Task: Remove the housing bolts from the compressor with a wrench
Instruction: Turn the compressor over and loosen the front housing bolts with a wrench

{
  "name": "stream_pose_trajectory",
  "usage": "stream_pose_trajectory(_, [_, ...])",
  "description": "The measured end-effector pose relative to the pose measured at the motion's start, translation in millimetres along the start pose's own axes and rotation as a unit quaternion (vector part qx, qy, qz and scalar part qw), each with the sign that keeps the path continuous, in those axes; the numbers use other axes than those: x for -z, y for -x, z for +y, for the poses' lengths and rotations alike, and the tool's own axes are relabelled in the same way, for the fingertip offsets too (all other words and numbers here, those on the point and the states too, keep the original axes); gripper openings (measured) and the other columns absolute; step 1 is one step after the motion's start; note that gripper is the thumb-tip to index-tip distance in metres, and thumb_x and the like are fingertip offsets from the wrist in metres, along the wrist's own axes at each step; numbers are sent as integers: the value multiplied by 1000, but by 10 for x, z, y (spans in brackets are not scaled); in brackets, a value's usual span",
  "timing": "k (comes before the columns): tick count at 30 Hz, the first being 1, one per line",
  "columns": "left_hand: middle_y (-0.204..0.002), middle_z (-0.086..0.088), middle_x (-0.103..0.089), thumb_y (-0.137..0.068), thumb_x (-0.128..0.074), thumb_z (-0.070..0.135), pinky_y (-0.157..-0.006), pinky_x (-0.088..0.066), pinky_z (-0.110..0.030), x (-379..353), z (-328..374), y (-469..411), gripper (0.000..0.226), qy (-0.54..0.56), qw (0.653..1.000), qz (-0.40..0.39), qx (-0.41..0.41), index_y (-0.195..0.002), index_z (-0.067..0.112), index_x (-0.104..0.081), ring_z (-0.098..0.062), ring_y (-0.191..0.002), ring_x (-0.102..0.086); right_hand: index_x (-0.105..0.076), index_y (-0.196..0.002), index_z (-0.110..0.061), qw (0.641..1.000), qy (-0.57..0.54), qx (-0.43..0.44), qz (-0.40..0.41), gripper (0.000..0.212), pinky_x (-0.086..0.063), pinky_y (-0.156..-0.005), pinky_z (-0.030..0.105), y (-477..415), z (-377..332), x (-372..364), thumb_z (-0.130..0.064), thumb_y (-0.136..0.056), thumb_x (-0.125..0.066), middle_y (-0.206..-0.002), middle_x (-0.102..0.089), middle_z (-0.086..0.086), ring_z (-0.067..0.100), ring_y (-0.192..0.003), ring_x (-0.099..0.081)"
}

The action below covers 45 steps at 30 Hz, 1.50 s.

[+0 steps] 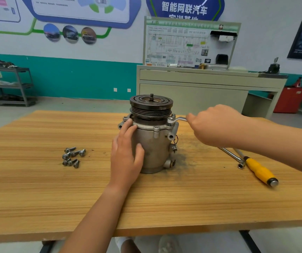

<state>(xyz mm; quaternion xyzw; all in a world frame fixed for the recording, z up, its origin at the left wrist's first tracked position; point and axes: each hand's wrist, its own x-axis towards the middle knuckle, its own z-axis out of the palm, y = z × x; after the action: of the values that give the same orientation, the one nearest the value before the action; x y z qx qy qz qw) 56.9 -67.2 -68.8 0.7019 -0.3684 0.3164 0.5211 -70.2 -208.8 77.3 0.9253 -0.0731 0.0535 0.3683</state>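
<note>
A grey metal compressor [155, 147] stands upright in the middle of the wooden table [36, 189], its black grooved pulley on top. My left hand [126, 152] is pressed flat against the left side of its body, fingers wrapped around the housing. My right hand [216, 125] is closed on the handle of a silver wrench [178, 119]. The wrench's ring end sits over a bolt [173, 115] on the right of the housing flange. Another flange bolt [156, 128] shows at the front. Several removed bolts [73, 157] lie loose in a cluster on the table, left of the compressor.
A yellow-handled screwdriver [259, 170] and a silver socket bar [232, 157] lie on the table under my right forearm. Dark grime marks the wood right of the compressor. A beige cabinet [192, 92] with a wiring board stands behind the table; a grey shelf cart [9, 84] is far left.
</note>
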Motion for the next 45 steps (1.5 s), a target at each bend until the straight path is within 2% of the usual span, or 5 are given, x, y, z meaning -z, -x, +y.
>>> stream_pose_trajectory(8, [-146, 15, -28, -84, -40, 24, -102, -13, -1, 0, 9, 3, 50, 4, 1000, -2, 3, -134, 18, -40, -5, -128, -28, -49, -108, -3, 993, -56, -25, 104, 22, -38, -66, 30, -456, 44, -340, 4, -88, -42, -95, -62, 11, 27, -82, -58])
stream_pose_trajectory(12, [-145, 20, -26, -84, -39, 27, -102, -14, -1, -5, -10, -17, 49, 6, 1000, -1, -1, -133, 28, -36, -2, -129, -27, -64, -82, 9, 962, -128, -17, 242, 28, -50, -54, 31, -588, -43, -438, 19, -58, -70, -67, -64, 19, 31, -57, -62])
stream_pose_trajectory(17, [-145, 16, -29, -85, -40, 24, -102, -13, -1, -14, -6, -11, 50, 4, 1000, 3, 2, -134, 17, -41, -4, -130, -26, -57, -102, 2, 880, -336, -155, 298, 18, -39, -52, 32, -326, 7, -502, -10, -95, -46, -72, -61, 15, 32, -63, -57])
stream_pose_trajectory(37, [-145, 11, -30, -83, -47, 9, -102, -12, -1, -10, 36, 2, 50, -2, 1000, 10, 7, -133, 10, -43, -13, -130, -28, -47, -109, -7, 996, -54, -51, 40, 24, -16, -40, 26, 158, -178, 102, 2, -88, -39, -57, -25, -1, 16, -50, -28])
stream_pose_trajectory(45, [-144, 6, -32, -82, -48, 6, -104, -12, -2, -19, 27, -8, 49, -10, 1000, 15, 1, -131, 5, -44, -16, -130, -30, -49, -113, -4, 1000, -15, -12, -19, 26, -36, -55, 30, 126, -201, 363, 5, -90, -43, -97, -58, 7, 25, -74, -49])
